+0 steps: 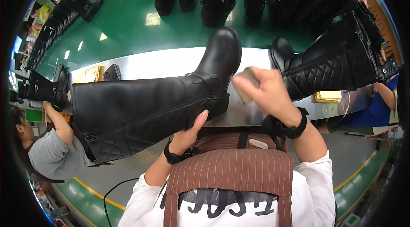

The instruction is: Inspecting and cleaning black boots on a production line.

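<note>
1. Tall black boot point(145, 109) lies tilted across the middle, its toe up toward 12 o'clock and its quilted shaft out toward 9 o'clock, above the steel bench point(171, 62).
2. Left hand point(188, 135) grips its heel from beneath, fingers curled.
3. Right hand point(267, 92) pinches a tan sponge point(245, 84) just beside the heel.
4. A second boot point(329, 67) lies at 2 o'clock.

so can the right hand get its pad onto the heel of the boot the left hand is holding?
Probably yes. The right hand with its tan pad hovers just beside the black boot, nothing between. The left hand grips below the ankle, leaving the heel side open.
</note>
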